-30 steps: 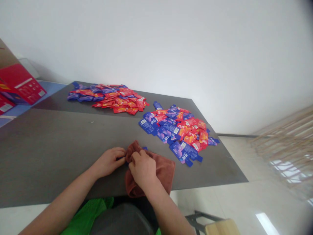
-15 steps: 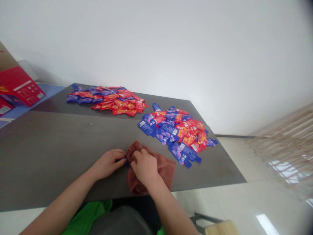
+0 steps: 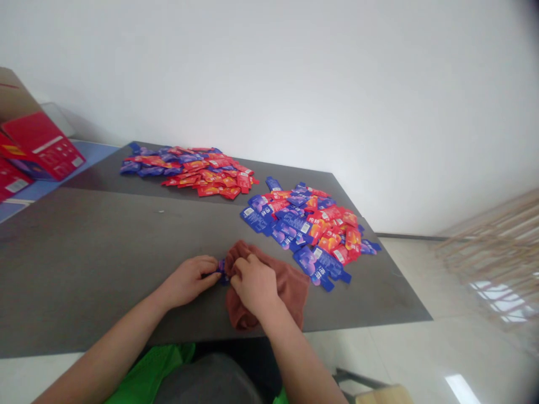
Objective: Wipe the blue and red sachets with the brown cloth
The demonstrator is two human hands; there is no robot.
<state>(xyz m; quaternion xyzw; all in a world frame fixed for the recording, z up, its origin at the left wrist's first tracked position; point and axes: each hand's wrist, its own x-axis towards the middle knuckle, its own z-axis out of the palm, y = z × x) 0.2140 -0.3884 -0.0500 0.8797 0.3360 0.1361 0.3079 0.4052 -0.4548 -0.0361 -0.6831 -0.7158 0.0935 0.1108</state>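
Forearms (image 3: 122, 331) converged over the table (image 3: 101, 258), 2 hands nearly meeting, backs up. Left hand (image 3: 190, 282): thumb and fingertips pinched blue-purple packet (image 3: 222, 273). Right hand (image 3: 255, 283): curled, gripping bunched brown cloth (image 3: 291, 287). Packet sat between the hands, near the front edge, partly hidden by cloth; visible end pointed left, full long axis obscured.

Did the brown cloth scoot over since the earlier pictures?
Yes, a little to the right: the right edge of the brown cloth now sits closer to the nearest blue packet of the pile on the right.
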